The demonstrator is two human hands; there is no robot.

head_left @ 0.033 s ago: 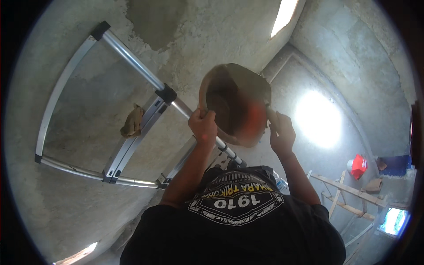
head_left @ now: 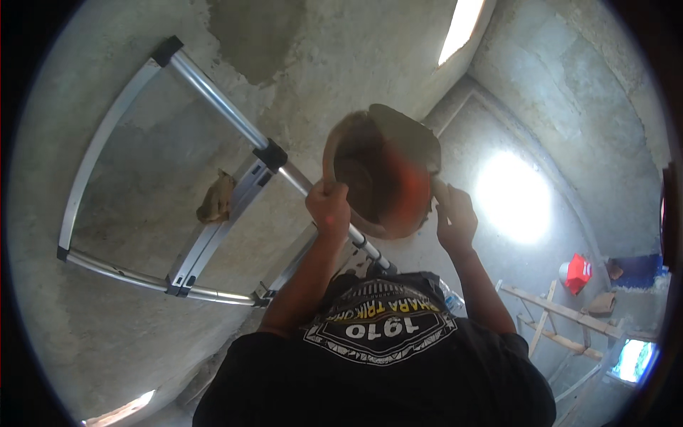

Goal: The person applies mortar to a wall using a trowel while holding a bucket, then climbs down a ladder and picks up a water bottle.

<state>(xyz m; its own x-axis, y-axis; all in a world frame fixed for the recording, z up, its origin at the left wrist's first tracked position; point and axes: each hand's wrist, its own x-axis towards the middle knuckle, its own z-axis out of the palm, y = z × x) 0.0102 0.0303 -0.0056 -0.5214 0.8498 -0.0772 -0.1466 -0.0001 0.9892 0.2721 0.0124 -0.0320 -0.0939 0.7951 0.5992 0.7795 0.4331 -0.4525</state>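
A bucket (head_left: 356, 160), orange-red inside and smeared with grey-brown mortar, is tilted with its mouth toward me. My left hand (head_left: 329, 208) is closed on its near-left rim. At the right, my right hand (head_left: 457, 217) is closed round the handle of a trowel. The trowel's broad grey blade (head_left: 409, 136) covers the far-right part of the bucket's mouth. Left of the bucket stands an aluminium telescopic ladder (head_left: 224, 107) with black joints. A crumpled brown rag or paper (head_left: 217, 198) rests on one of its rungs.
A rough plastered wall (head_left: 142, 142) with a darker damp patch (head_left: 256, 35) rises behind the ladder. Down on the floor at the right are a wooden trestle (head_left: 562, 309), a red-and-white bag or container (head_left: 576, 272) and a blue sheet (head_left: 635, 270). Bright sunlight (head_left: 512, 196) falls on the floor.
The trowel blade has shifted slightly to the right over the bucket's mouth. Both hands keep their grips, almost in the same place.
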